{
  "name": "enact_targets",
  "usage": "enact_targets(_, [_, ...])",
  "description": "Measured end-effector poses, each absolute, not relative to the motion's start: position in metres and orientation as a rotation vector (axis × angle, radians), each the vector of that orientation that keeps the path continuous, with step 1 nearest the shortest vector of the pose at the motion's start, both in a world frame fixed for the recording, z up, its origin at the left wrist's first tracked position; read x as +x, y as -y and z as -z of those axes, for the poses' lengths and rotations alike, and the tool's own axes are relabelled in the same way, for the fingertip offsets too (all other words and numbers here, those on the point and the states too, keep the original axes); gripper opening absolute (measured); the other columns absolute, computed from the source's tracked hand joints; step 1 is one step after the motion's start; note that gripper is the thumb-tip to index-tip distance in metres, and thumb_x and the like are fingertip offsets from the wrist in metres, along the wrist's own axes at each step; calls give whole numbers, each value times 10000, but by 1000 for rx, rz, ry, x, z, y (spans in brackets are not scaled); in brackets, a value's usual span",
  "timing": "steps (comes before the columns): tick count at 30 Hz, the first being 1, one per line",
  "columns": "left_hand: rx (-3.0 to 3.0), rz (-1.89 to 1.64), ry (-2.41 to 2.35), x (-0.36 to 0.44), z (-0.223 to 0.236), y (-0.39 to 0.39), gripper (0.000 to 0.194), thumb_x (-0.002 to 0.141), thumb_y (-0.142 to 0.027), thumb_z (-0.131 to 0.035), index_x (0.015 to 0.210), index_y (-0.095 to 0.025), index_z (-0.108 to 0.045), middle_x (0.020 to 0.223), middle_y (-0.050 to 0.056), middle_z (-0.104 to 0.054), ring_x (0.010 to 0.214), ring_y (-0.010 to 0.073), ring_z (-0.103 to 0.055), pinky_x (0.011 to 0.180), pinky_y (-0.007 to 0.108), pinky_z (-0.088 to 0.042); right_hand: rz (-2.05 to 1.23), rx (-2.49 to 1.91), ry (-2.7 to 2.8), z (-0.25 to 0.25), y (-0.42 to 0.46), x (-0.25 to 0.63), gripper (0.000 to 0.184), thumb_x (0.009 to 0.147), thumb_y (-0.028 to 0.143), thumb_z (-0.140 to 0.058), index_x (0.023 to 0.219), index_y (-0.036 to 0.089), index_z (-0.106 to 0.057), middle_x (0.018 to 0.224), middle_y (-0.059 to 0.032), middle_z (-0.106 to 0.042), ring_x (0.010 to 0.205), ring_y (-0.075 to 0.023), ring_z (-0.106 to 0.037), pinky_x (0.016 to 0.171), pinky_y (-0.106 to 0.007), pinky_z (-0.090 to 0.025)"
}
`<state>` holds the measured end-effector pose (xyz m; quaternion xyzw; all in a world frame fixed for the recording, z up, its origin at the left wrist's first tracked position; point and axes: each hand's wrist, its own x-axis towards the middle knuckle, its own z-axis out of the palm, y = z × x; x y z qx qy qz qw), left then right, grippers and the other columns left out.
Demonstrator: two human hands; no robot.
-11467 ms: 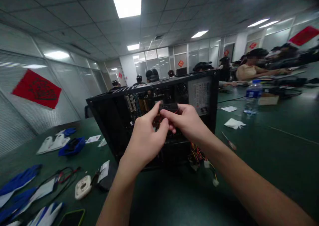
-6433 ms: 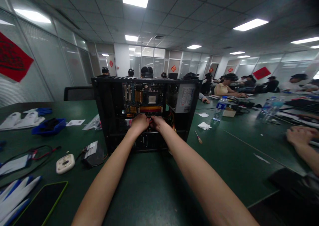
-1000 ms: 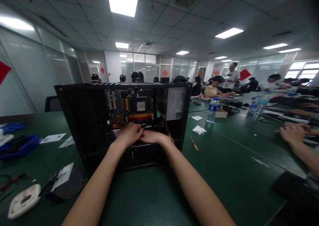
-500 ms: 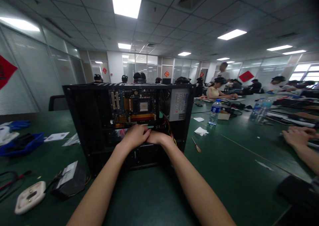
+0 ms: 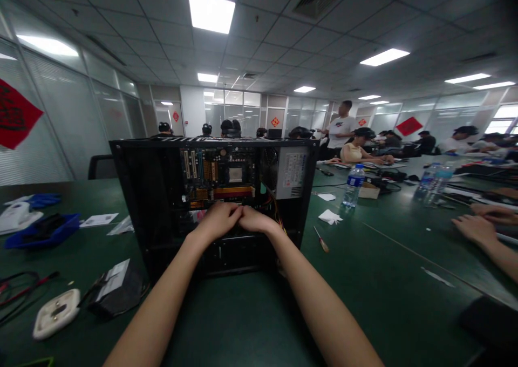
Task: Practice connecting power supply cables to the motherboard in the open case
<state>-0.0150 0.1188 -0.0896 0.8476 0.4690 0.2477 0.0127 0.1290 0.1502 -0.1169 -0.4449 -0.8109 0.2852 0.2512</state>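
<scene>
An open black computer case (image 5: 210,140) stands on the green table in front of me, its side facing me. Inside are a motherboard (image 5: 204,164) with a square metal processor (image 5: 235,174), and a power supply (image 5: 292,172) at the upper right. Both my hands reach into the lower part of the case, just below the motherboard. My left hand (image 5: 218,218) is curled, its thumb side close to my right hand (image 5: 254,218). The right one is bent at the wrist with its fingers curled in. What lies between the fingertips is hidden by the hands. Coloured cables (image 5: 279,213) hang beside my right wrist.
To the right lie a screwdriver (image 5: 321,239), crumpled tissue (image 5: 330,217) and a water bottle (image 5: 353,185). On the left are a blue tray (image 5: 42,232), a dark boxy part (image 5: 115,289) and a white square object (image 5: 56,314). A co-worker's hands (image 5: 477,226) rest at the far right.
My right hand has shifted slightly and its curled fingers now show beside the left thumb. The whole view has turned a little to the left.
</scene>
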Motion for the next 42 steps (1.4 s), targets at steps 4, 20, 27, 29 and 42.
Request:
enact_targets(4, [2482,-1057,-1471,-24,76,-116,363,959,-374,-457,750,-178,-680,718,30,-712,690,179,-635,660,265,-423,-1050,-1110,1749,90,-135,121,359,845,54,-415,986,101,-742,810,-60,-725,707,-146,-647,634,-206,-494])
enact_targets(20, [2334,-1537,-1339,-66,6,-60,468,910,-539,-500,1042,-134,-693,1079,119,-732,975,261,-664,883,356,-505,-1175,-505,1488,19,-59,144,217,874,387,-650,913,199,-750,1078,-64,-720,983,-180,-636,835,-302,-496])
enact_targets(27, [1997,-1435,-1263,-59,13,-69,556,883,-534,-560,1252,-120,-607,1329,147,-634,1238,297,-576,1089,412,-424,-1129,-519,1583,12,-41,143,237,864,398,-676,984,209,-753,1046,-54,-724,971,-177,-640,782,-282,-501])
enact_targets(29, [1905,-1470,-1237,-58,15,-69,540,899,-515,-556,1274,-128,-591,1355,145,-615,1258,291,-562,1082,402,-434,-1122,-521,1560,12,-40,142,243,867,399,-671,995,207,-748,1071,-58,-721,975,-176,-643,774,-278,-503])
enact_targets(42, [1378,-1466,-768,-50,10,-61,371,725,-416,-818,879,-118,-661,758,14,-645,565,66,-540,510,163,-440,-964,-658,1750,5,-36,161,334,955,363,-558,1244,201,-601,1167,-88,-665,863,-152,-657,642,-247,-486])
